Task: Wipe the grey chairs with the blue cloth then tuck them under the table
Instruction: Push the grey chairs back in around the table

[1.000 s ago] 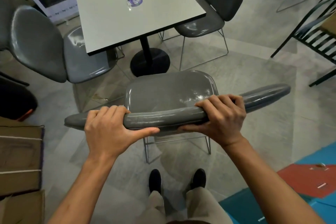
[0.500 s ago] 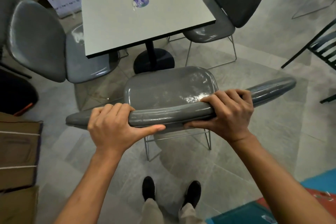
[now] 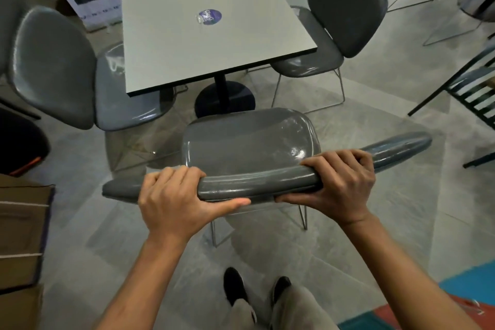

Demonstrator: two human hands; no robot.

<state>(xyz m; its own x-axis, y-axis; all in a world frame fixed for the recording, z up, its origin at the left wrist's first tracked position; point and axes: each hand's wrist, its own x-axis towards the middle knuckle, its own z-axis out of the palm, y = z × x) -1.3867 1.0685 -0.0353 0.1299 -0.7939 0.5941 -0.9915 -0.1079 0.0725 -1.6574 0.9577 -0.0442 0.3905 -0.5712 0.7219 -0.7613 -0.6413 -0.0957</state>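
Reaching forward and down, both bare forearms extend from the lower frame edge to the top rim of the near grey chair (image 3: 251, 139). The left hand (image 3: 171, 201) wraps the backrest left of centre, fingers curled over the far side, thumb laid along the near side. The right hand (image 3: 340, 185) is clamped the same way on the backrest right of centre; the hands sit apart. This chair's seat stands just short of the table (image 3: 187, 43), near its black pedestal base (image 3: 225, 100). Grey chairs around the table, counted: three; one at the table's left (image 3: 53, 67), one at its right (image 3: 345, 5), both seats partly under the top. One round sticker (image 3: 209, 16) lies on the table. No blue cloth is in view.
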